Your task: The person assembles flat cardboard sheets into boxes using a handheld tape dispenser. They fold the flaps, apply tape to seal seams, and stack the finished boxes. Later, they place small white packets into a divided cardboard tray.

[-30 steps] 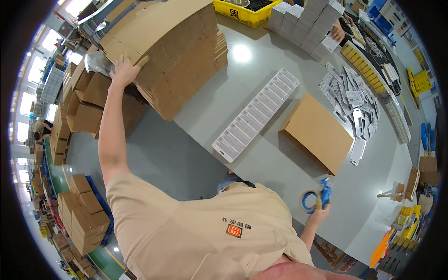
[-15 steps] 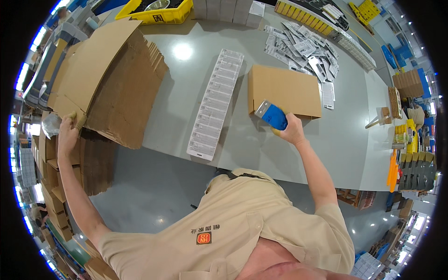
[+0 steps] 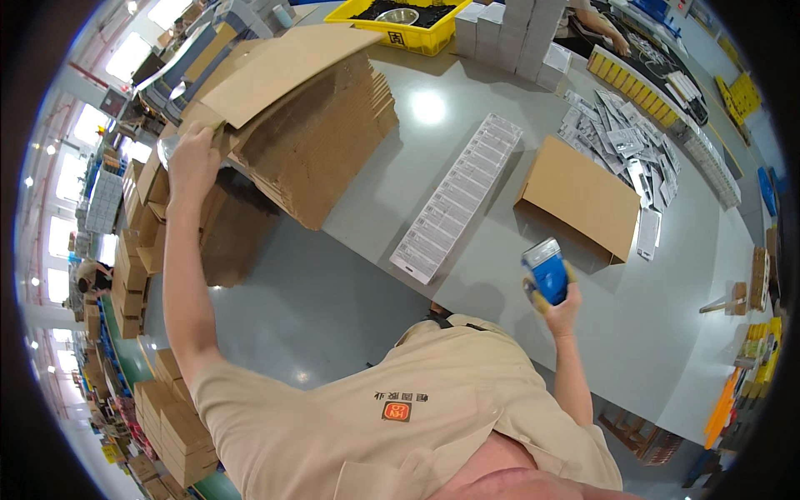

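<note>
1. Blue tape tool [image 3: 548, 277] moved back from the brown box [image 3: 583, 200].
2. Left hand [image 3: 193, 158] is at the cardboard [image 3: 287, 73] stack's corner; can't tell if it's pinching. Probably light, stiff: grab edges.
3. Right hand [image 3: 561, 312] hugs the tool near the box; probably hard, easy to hold.

Look at that beige shirt [image 3: 317, 433]: dark characters beside a square red emblem [image 3: 397, 412]! Far side of the table [image 3: 625, 329], one bold black character [image 3: 396, 38] marks the yellow tray [image 3: 433, 43]. The long white block [image 3: 457, 198] carries rows of print, too small to read; so do the packets [image 3: 625, 142], far right.
</note>
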The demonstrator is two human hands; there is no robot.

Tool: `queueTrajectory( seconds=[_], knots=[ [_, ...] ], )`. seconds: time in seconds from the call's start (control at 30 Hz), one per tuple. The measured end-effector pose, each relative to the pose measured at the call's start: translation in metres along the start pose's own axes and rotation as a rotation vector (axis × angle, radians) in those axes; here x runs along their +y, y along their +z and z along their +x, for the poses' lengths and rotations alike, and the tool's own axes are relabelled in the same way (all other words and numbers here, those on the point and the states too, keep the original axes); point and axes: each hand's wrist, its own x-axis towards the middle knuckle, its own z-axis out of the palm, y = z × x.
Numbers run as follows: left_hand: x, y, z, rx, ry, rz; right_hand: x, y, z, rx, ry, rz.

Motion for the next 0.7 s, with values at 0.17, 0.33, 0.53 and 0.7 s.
queueTrajectory(
  seconds=[0.17,0.33,0.53,0.7],
  knots=[
    [0.046,-0.138,-0.039,0.055,0.283,-0.233,-0.031,-0.034,0.062,0.553,0.081,0.301],
    [0.115,-0.148,-0.028,-0.174,0.484,-0.581,-0.083,-0.066,0.117,0.922,-0.011,0.766],
    [0.222,-0.038,-0.020,-0.526,0.236,-1.172,-0.080,-0.063,0.094,0.870,0.228,0.894],
    [0.235,0.034,-0.025,-1.467,-0.145,-1.491,-0.007,-0.028,0.058,0.747,0.342,0.532]
  ],
)
